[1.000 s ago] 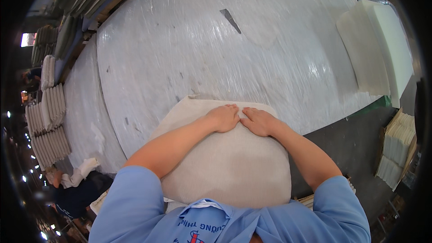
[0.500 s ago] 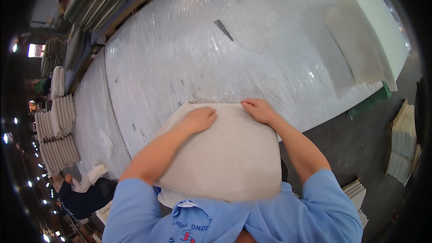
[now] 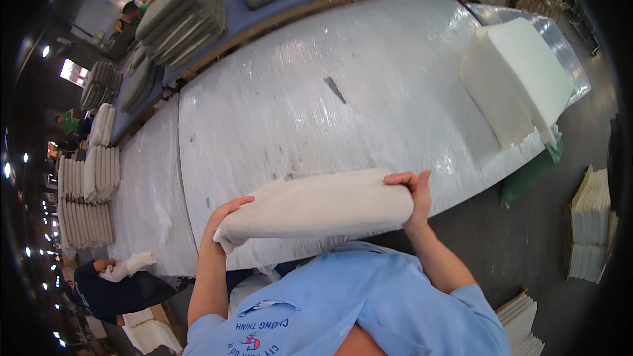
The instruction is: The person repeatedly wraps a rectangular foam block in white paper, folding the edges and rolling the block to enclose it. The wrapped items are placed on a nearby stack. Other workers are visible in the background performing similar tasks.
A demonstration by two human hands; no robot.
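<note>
One cushion (image 3: 323, 203), underside hidden, held by left hand (image 3: 222, 215), right hand (image 3: 419, 198)

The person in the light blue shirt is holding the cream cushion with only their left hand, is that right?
Not quite: the head view shows the right hand holding the cream cushion too, at its right end, while the left hand has the left end. The shirt is light blue, as you said.

The person wears a light blue shirt (image 3: 389, 283) with short sleeves (image 3: 476, 310) and bare forearms (image 3: 443, 262); the left hand (image 3: 219, 219) and right hand (image 3: 420, 199) are ungloved. The chest carries a pocket (image 3: 275, 306), dark blue lettering (image 3: 264, 325) and a red-and-blue emblem (image 3: 251, 341).
</note>
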